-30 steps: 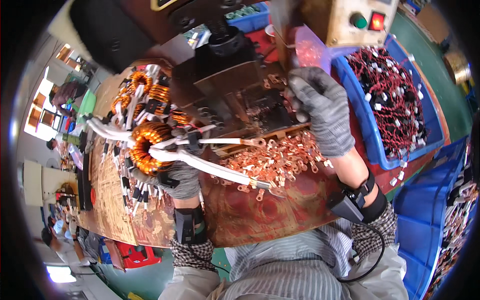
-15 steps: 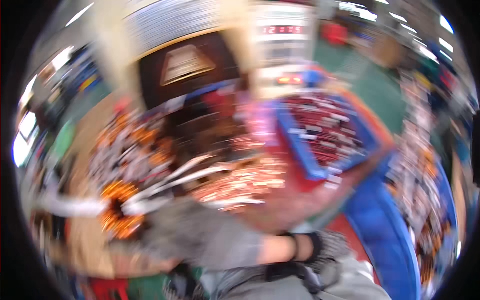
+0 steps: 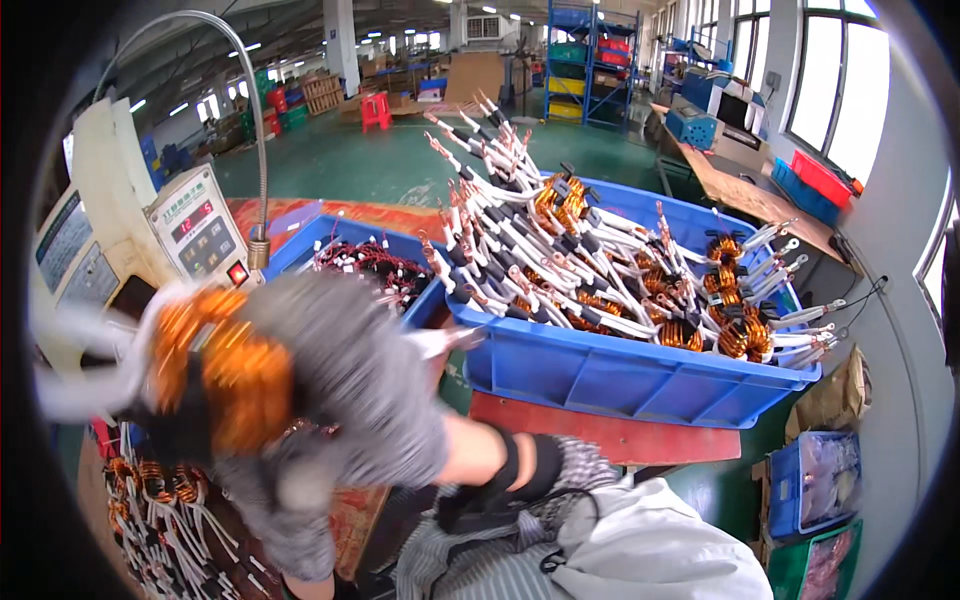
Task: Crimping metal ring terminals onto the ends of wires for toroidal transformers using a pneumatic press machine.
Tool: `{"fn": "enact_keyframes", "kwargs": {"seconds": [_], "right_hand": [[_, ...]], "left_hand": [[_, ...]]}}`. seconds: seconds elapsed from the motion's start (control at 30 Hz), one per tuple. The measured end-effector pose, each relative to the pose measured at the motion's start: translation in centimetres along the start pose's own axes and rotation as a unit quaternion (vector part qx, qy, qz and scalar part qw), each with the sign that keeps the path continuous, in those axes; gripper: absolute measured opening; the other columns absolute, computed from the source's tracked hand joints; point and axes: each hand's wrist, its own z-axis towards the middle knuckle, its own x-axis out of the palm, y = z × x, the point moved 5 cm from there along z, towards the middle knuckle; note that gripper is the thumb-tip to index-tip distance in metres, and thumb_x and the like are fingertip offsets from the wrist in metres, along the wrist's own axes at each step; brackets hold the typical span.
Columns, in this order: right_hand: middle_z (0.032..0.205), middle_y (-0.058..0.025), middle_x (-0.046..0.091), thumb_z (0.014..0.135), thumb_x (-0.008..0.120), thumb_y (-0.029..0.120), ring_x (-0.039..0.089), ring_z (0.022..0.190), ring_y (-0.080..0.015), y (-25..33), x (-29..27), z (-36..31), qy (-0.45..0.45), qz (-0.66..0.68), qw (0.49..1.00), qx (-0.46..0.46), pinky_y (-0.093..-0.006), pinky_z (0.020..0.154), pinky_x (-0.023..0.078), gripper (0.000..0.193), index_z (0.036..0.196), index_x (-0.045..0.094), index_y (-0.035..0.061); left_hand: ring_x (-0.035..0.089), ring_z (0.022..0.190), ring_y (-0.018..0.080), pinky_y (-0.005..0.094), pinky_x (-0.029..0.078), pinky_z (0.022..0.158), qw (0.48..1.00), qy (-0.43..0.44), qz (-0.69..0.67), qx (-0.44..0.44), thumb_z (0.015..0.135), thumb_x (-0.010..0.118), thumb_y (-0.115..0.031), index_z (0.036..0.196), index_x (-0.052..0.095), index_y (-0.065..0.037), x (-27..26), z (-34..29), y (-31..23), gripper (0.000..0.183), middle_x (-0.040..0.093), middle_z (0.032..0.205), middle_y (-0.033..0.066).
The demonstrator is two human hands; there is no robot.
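Observation:
My right hand (image 3: 345,345), in a grey knit glove and smeared by motion, is closed on a copper-wound coil (image 3: 245,385) with thick white leads. Some leads stick out to the left, and another lead end (image 3: 440,342) shows right of the glove. Just below it my left hand (image 3: 280,510), gloved in the same grey, is close to the coil. Its fingers are too blurred to read, and I cannot tell whether it touches the coil. A large blue crate (image 3: 640,372) to the right is heaped with similar coils (image 3: 565,200), their white leads ending in copper lugs.
Behind my hands, a smaller blue bin (image 3: 425,305) holds dark red wires with white connectors. A control box with a red display (image 3: 195,225) stands at the left beside a bent metal lamp neck (image 3: 255,110). More coils (image 3: 165,485) lie at the lower left. A red board (image 3: 600,430) is under the crate.
The view has swung to the right, bringing the large crate to the middle. My right hand still has the coil. My left hand, barely visible before, now shows below it.

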Motion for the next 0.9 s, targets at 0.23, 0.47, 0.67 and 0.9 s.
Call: {"fn": "enact_keyframes", "kwargs": {"seconds": [0.23, 0.47, 0.67, 0.9], "right_hand": [[0.099, -0.0069, 0.055, 0.061, 0.079, 0.011, 0.056, 0.09, -0.0141, -2.9, -15.3, 5.3, -0.084, -0.281, 0.956, 0.003, -0.025, 0.081, 0.047, 0.059, 0.109, 0.047, 0.0022], [0.104, -0.0078, 0.058, 0.054, 0.082, 0.013, 0.054, 0.098, -0.0152, -15.0, -24.4, 3.8, 0.103, -0.166, 0.932, 0.306, -0.0289, 0.09, 0.043, 0.067, 0.11, 0.047, 0.0024], [0.101, -0.0194, 0.058, 0.065, 0.07, 0.047, 0.056, 0.096, -0.0327, -20.0, -24.0, -3.8, 0.454, -0.524, 0.593, 0.409, -0.0385, 0.079, 0.045, 0.074, 0.119, 0.042, 0.0044], [0.111, -0.0126, 0.056, 0.078, 0.062, 0.015, 0.055, 0.099, -0.0219, -15.9, -14.7, 1.7, 0.271, -0.189, 0.87, 0.365, -0.0329, 0.085, 0.043, 0.044, 0.118, 0.047, 0.0022]], "left_hand": [[0.039, 0.115, 0.035, 0.043, 0.031, 0.097, 0.965, 0.249, -0.028, 0.082, 0.06, 0.076, -0.038, 0.127, 0.031, 0.002, 1.9, -1.7, -2.1, 0.09, 0.038, 0.125, 0.0217], [0.047, 0.111, 0.0251, 0.0366, 0.036, 0.095, 0.946, 0.304, -0.103, -0.049, 0.061, 0.077, -0.029, 0.123, 0.04, -0.003, 2.5, -4.3, 1.4, 0.077, 0.045, 0.121, 0.0138], [0.046, 0.107, 0.0308, 0.0389, 0.038, 0.091, 0.951, 0.302, -0.044, -0.042, 0.062, 0.075, -0.031, 0.117, 0.046, -0.003, 1.0, -5.5, 3.5, 0.068, 0.049, 0.113, 0.0144], [0.046, 0.109, 0.0274, 0.0373, 0.035, 0.093, 0.937, 0.229, 0.05, -0.259, 0.065, 0.073, -0.029, 0.112, 0.052, -0.002, -9.2, -8.6, 9.0, 0.059, 0.051, 0.112, 0.0139]]}}
